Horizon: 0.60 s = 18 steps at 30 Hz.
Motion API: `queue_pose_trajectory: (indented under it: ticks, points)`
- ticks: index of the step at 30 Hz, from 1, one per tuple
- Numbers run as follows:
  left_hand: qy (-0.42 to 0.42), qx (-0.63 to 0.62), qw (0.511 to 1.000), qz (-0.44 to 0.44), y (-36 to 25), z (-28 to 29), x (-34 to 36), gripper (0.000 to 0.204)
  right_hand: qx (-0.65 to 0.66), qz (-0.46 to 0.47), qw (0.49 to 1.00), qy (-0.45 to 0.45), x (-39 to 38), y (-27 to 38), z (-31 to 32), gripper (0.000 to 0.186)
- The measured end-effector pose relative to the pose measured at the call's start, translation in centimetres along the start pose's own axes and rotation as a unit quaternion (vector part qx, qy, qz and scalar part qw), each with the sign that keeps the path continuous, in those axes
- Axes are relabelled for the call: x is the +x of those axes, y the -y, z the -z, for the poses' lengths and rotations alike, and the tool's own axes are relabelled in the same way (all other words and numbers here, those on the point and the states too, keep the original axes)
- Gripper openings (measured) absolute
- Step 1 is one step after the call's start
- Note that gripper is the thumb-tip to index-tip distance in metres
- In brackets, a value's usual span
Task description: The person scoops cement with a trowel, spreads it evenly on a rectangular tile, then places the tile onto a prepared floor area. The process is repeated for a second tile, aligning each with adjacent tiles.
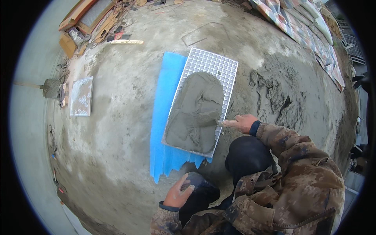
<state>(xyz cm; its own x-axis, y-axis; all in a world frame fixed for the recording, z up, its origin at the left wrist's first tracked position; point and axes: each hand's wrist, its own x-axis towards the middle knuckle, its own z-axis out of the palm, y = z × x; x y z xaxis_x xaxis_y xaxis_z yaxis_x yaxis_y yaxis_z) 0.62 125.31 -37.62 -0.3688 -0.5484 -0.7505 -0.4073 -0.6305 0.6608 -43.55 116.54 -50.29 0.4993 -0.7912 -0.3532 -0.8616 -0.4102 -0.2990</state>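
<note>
Right hand [243, 123] grasps trowel [207, 118]; left hand [179, 192] loose on knee [203, 188]. Best held near flat, pressing mortar [196, 90] evenly into cell tray [209, 58].

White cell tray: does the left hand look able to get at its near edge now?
Probably yes. The left hand rests at the left knee with nothing visible in it, and only bare floor and the flat blue sheet seem to lie between it and the tray.
</note>
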Motion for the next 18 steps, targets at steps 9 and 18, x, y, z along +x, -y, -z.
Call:
queue_pose_trajectory:
  ticks: [9, 18]
  points:
    - [0.003, 0.002, 1.0, 0.019, 0.0, 0.1, 0.7, 0.07, 0.096, -0.269, 0.949, -0.135, 8.7, -3.9, 1.7, 0.049]
    - [-0.003, -0.018, 1.0, 0.018, 0.4, 0.2, 0.2, 0.067, 0.18, -0.185, 0.963, -0.083, 6.3, -0.9, 1.2, 0.054]
